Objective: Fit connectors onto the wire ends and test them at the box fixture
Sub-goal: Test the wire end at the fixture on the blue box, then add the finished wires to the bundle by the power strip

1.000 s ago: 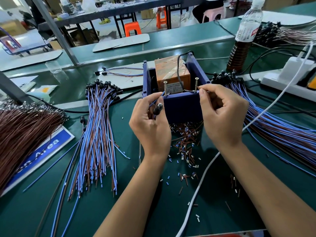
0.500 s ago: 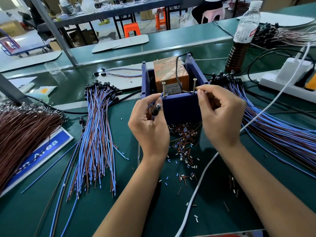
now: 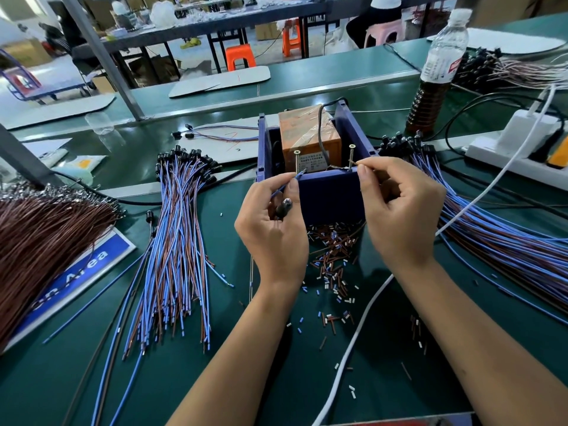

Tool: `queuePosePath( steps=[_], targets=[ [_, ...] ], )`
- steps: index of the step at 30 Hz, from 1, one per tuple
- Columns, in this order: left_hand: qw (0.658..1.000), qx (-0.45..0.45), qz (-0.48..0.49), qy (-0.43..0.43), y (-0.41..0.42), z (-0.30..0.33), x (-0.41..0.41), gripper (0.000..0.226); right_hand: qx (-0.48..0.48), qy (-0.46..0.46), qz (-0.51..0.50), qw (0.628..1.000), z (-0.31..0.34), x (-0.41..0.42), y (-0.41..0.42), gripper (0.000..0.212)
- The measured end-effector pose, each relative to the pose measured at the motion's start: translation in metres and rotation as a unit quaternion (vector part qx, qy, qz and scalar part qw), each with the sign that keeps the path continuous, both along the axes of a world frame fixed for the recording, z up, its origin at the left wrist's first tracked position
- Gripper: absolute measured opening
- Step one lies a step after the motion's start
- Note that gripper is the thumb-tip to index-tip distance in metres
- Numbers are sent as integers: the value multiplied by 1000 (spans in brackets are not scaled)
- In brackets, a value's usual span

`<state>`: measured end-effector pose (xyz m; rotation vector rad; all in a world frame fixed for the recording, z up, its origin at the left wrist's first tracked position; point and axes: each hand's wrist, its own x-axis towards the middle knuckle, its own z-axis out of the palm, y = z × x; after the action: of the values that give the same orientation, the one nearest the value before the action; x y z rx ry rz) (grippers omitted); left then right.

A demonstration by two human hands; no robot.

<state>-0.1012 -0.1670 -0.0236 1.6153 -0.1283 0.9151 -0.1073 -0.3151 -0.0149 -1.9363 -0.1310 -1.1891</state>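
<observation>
At the centre of the frame stands the blue box (image 3: 330,196) on the green bench (image 3: 215,379), open at the top, with a tape-wrapped brown block (image 3: 309,133) inside and two upright screws (image 3: 297,162) at its near wall. The left hand (image 3: 272,230) pinches a blue wire (image 3: 284,186) between thumb and forefinger, the wire's tip reaching up to the left screw; a black connector (image 3: 284,207) lies in the same grip, against the palm. The right hand (image 3: 399,207) pinches a thin brown wire end (image 3: 356,162) just beside the right screw; its other fingers are curled in.

Just below the box, between the wrists, lies a scatter of cut insulation bits (image 3: 333,259). Left of centre is a fanned bundle (image 3: 176,241) of blue and brown wires with black connectors at its upper end. A second bundle (image 3: 507,250) runs off to the right edge, partly behind the right hand. At far left lies a mass of brown wires (image 3: 40,235) over a blue sign (image 3: 92,265). A white cable (image 3: 362,327) crosses the bench under the right forearm toward a power strip (image 3: 491,152) at upper right. A bottle (image 3: 438,72) stands behind the box, right of it.
</observation>
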Motion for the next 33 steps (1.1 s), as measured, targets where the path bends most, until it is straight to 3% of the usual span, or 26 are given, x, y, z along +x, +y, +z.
queuePosePath(
  steps=[12,20,23,27,30,33],
  targets=[
    [999,-29,34,23,3,0,5,7,23,9,-9,1000,-2,2,-1,14],
    [996,-82,7,28,21,26,-4,17,27,-51,21,998,22,-11,-11,12],
    [983,-162,-58,69,38,58,8,15,73,-67,72,992,62,-7,-17,9],
    [949,-248,-107,161,66,121,60,50,167,-43,168,971,122,26,-27,7],
    [937,-230,-98,244,80,160,116,63,229,1,243,943,156,73,-34,5],
    [941,-128,-37,310,94,180,173,70,290,77,277,913,171,137,-38,11]
  ],
)
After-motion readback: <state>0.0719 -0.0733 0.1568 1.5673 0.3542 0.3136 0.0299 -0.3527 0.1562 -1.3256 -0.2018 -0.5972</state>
